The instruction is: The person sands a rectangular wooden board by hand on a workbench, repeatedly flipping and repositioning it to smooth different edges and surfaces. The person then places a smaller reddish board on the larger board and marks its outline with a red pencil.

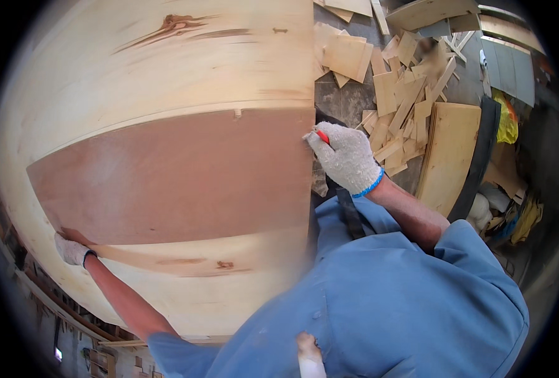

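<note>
A reddish-brown veneer sheet [166,183] lies across a wide stack of pale plywood [166,69]. My left hand [71,250], in a white knit glove, presses on the sheet's near left corner. My right hand [345,156], also gloved, grips the sheet's right edge and holds a small red-tipped tool [323,135] between its fingers. A blue shirt [380,296] fills the lower right of the view.
Several pale wood offcuts [399,82] litter the grey floor to the right. A plywood panel [448,154] leans there beside a dark strip. Yellow and white bags [506,120] lie at the far right. Wooden racking [71,315] runs along the lower left.
</note>
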`<state>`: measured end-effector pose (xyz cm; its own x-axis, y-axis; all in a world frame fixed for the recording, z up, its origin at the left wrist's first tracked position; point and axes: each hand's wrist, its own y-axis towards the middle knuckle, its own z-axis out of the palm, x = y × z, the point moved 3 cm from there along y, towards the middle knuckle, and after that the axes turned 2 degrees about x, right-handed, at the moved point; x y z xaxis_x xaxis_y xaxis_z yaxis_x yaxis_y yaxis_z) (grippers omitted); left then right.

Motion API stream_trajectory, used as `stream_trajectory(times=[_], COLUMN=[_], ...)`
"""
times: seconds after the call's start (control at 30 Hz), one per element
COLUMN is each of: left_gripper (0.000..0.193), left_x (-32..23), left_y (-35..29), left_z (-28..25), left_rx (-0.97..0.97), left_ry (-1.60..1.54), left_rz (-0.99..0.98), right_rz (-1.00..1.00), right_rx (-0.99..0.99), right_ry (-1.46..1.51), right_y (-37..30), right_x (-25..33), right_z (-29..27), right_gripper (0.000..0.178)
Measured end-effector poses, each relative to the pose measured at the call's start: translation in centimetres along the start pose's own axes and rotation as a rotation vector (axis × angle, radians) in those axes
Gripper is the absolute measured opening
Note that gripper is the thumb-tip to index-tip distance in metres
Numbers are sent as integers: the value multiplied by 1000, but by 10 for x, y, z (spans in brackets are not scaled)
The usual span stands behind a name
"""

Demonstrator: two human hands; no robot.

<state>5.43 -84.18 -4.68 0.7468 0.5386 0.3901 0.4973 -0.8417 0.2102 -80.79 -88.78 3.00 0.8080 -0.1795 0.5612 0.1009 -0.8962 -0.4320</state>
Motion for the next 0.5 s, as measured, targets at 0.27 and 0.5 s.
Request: stream_trajectory(times=[0.27, 0.5], left_gripper=[41, 39], left_x=[-18, -30], left_y=[-15, -14], left_z=[-22, -41], left_rx=[37, 9], left_ry=[-106, -152], left_rz=[-91, -152], right_rz=[-52, -34], right_rx=[-83, -65], right_ry=[-24, 9], right_y=[3, 10], right_x=[-1, 5], right_z=[-9, -8], right_gripper=[16, 16])
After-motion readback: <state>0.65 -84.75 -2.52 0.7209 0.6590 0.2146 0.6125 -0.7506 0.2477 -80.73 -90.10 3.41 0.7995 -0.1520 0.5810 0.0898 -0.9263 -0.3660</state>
